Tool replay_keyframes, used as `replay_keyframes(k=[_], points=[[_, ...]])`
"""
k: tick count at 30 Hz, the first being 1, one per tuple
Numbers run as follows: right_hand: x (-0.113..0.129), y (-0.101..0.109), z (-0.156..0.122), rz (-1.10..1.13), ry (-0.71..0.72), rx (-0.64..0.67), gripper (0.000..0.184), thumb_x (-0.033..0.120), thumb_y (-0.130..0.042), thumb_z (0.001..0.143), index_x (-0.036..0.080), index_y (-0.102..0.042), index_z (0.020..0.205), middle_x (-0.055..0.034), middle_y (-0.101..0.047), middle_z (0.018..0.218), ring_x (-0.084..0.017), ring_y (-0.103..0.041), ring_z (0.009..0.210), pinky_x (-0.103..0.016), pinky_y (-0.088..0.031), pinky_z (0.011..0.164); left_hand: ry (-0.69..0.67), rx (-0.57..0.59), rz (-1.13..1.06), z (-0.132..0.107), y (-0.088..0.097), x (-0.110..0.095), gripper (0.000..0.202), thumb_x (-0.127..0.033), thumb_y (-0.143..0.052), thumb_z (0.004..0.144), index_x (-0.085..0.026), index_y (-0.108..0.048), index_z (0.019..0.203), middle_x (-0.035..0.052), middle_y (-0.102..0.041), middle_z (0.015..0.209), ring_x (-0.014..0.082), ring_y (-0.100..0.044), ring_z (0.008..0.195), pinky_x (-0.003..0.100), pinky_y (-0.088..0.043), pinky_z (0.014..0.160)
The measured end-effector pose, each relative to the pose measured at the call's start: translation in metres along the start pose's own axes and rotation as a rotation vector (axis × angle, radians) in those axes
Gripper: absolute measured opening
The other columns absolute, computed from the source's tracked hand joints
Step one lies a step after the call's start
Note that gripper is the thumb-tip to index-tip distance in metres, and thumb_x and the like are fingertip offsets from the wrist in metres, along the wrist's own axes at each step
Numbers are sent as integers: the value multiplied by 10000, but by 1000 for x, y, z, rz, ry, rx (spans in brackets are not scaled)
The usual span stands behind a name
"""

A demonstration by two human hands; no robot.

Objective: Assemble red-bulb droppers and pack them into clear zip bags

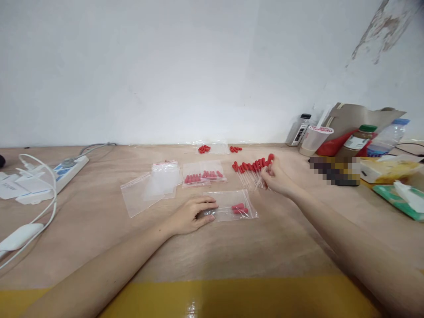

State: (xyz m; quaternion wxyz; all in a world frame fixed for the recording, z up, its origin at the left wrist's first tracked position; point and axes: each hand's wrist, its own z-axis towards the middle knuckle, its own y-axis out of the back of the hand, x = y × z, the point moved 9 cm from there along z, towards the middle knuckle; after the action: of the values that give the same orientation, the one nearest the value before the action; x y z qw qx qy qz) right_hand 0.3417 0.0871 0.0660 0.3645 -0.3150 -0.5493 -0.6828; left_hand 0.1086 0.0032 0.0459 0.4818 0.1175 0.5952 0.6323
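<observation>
My left hand (192, 215) lies on the left end of a clear zip bag (232, 207) that holds a few red-capped droppers, fingers curled down on the plastic. My right hand (274, 179) is pinched on one red-bulb dropper (269, 161), lifting it from a row of loose droppers (250, 170) on the wooden table (265, 247). Just behind lies a filled bag (203, 174) of droppers. Empty zip bags (152, 187) lie to the left.
More bagged red droppers (212, 149) lie by the wall. A power strip (62, 172) with white cables and an adapter (20, 236) sits at the left. Bottles, a cup (314, 139), a jar (359, 139) and tissue packs (402, 196) crowd the right. A yellow strip (232, 300) edges the front.
</observation>
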Motion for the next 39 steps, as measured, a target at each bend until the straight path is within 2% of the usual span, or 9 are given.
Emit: replay_keyframes(k=[3, 6, 10, 15, 18, 23, 30, 33, 39], points=[[-18, 0, -28, 420, -45, -72, 770, 225, -535, 690, 211, -40, 1280, 97, -470, 585, -122, -530, 452, -301, -520, 490, 4, 1, 1, 0, 0, 0, 358, -365, -468, 851, -238, -528, 1180, 60, -510, 1234, 191, -481, 1123, 356, -392, 955], [-31, -9, -45, 572, -82, -134, 855, 249, -608, 641, 240, -40, 1280, 91, -510, 631, -121, -563, 482, -267, -518, 467, 15, 7, 0, 1, 0, 0, 353, -363, -470, 850, -239, -533, 1175, 57, -509, 1236, 189, -476, 1130, 350, -391, 957], [-38, -16, -51, 657, -113, -219, 716, 242, -654, 602, 232, -208, 1163, 89, -528, 640, -98, -556, 462, -198, -471, 399, 24, 9, -10, 1, 0, 1, 344, -348, -469, 852, -243, -535, 1172, 57, -509, 1236, 196, -475, 1132, 356, -393, 954], [-47, -21, -52, 855, -237, -273, 460, 230, -632, 642, 252, -277, 933, 78, -557, 650, -120, -615, 544, -264, -542, 532, 19, 11, -14, 1, 0, 1, 359, -349, -476, 848, -238, -521, 1186, 60, -508, 1238, 194, -472, 1134, 361, -384, 963], [-45, -30, -54, 899, -265, -162, 362, 253, -592, 693, 246, -294, 899, 58, -571, 643, -138, -632, 575, -287, -545, 570, 11, 5, -12, 1, 0, 0, 373, -346, -479, 847, -232, -504, 1200, 63, -510, 1237, 197, -474, 1132, 372, -388, 960], [-44, -32, -60, 846, -268, -77, 349, 279, -576, 710, 245, -322, 948, 62, -565, 617, -110, -584, 473, -230, -491, 456, 19, 8, -4, 1, 0, 1, 383, -348, -476, 848, -230, -486, 1213, 56, -512, 1237, 190, -463, 1144, 368, -376, 977], [-44, -19, -57, 893, -173, -195, 390, 318, -633, 673, 251, -344, 925, 68, -557, 647, -121, -621, 592, -268, -536, 579, 26, 10, 9, 1, 0, 1, 379, -354, -471, 851, -229, -489, 1208, 53, -514, 1236, 189, -461, 1146, 364, -373, 980], [-45, -22, -56, 888, -178, -178, 399, 326, -648, 664, 248, -346, 912, 63, -566, 662, -121, -623, 605, -283, -542, 608, 31, 14, 15, 1, 0, 1, 382, -355, -473, 850, -226, -487, 1210, 56, -512, 1239, 190, -460, 1148, 366, -372, 980], [-44, -28, -59, 849, -204, -89, 372, 311, -618, 690, 243, -361, 950, 57, -567, 662, -112, -593, 509, -262, -518, 508, 26, 17, 8, 1, -1, 2, 385, -353, -472, 852, -228, -480, 1216, 53, -510, 1244, 193, -456, 1153, 375, -373, 979]])
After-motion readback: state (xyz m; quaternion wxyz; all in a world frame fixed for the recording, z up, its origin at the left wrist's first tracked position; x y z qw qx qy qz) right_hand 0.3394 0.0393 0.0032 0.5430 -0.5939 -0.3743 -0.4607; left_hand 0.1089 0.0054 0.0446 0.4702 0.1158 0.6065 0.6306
